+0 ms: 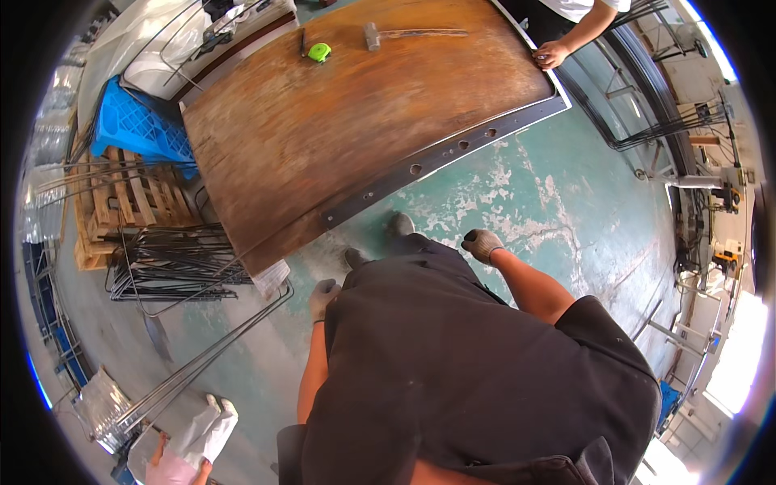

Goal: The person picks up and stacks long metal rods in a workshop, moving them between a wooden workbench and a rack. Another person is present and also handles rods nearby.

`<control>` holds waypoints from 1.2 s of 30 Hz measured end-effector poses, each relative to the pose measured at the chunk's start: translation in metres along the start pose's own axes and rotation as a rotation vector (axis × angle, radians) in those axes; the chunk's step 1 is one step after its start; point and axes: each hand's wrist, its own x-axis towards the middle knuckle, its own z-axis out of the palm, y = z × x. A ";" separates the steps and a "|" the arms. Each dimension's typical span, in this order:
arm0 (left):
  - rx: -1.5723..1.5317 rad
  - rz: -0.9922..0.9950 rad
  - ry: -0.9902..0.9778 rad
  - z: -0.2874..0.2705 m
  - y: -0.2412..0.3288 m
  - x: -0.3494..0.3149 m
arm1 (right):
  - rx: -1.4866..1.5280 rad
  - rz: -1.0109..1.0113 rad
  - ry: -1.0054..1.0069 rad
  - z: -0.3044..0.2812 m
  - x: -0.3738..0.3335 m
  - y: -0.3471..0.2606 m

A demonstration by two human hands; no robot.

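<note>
The right hand (482, 244), in a pale knit glove with dark fingertips, hangs beside the dark-clothed body with its fingers curled inward; its palm is hidden, so I cannot tell how far it is closed or whether it holds anything. The left hand (322, 301), in a similar pale glove, hangs at the other side, bent at the fingers; its grip cannot be told either.

Ahead of both hands and apart from them lies a broad brown wooden tabletop (323, 137), its near edge bordered by a dark flat metal strip with round holes (439, 157). Farther ahead on the wood are a wooden-handled hammer (408, 34) and a bright green tape measure (319, 52). Beyond the right hand, a co-worker's bare hand (552, 55) rests at the tabletop's edge. Left of the left hand are long thin metal rods (218, 352).
</note>
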 end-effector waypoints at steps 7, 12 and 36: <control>-0.048 0.034 0.037 -0.012 0.024 -0.016 | -0.010 -0.043 0.023 0.008 0.012 -0.005; -0.106 -0.012 0.022 -0.010 0.029 -0.020 | -0.111 -0.164 0.066 0.001 0.002 -0.031; -0.026 0.042 -0.028 0.004 -0.046 0.023 | -0.154 -0.497 0.221 -0.043 -0.047 -0.221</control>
